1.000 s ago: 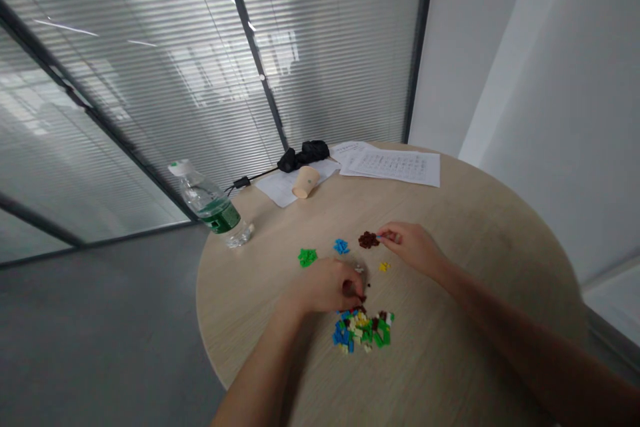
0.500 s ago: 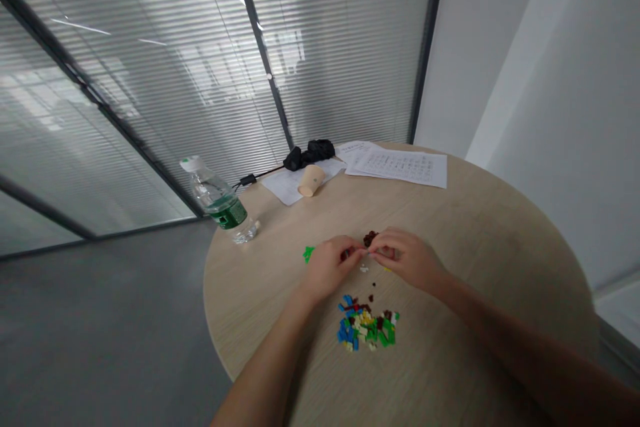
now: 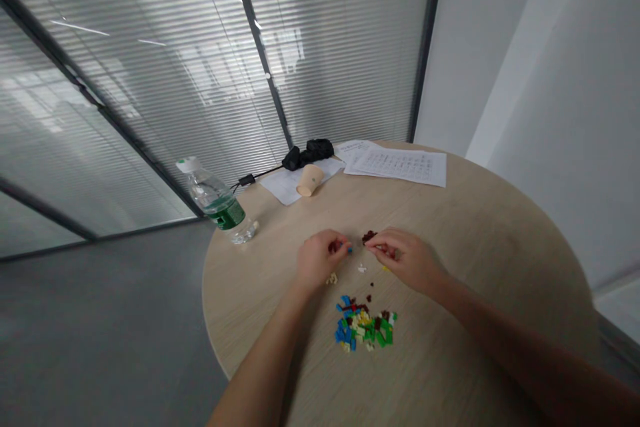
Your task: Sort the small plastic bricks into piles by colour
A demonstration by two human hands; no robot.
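My left hand is pinched shut on a small blue toy brick that pokes out at the fingertips. To its right, my right hand has thumb and finger pressed together beside a cluster of dark brown bricks; what they hold, if anything, is too small to make out. Cream pieces lie just below my left hand. Between the hands and nearer to me are a white piece and a yellow piece, the latter partly under my right hand. A mixed pile of blue, green, cream and brown bricks lies closer in.
The round wooden table also bears a water bottle at the left. Farther back are a paper cup on its side, a black bundle with a cable, and printed sheets. Glass panels with blinds stand behind.
My left hand has drawn left, away from my right hand, with the blue brick at its fingertips. The green pieces beside it are now hidden, and the cream ones show. My right hand has barely moved.
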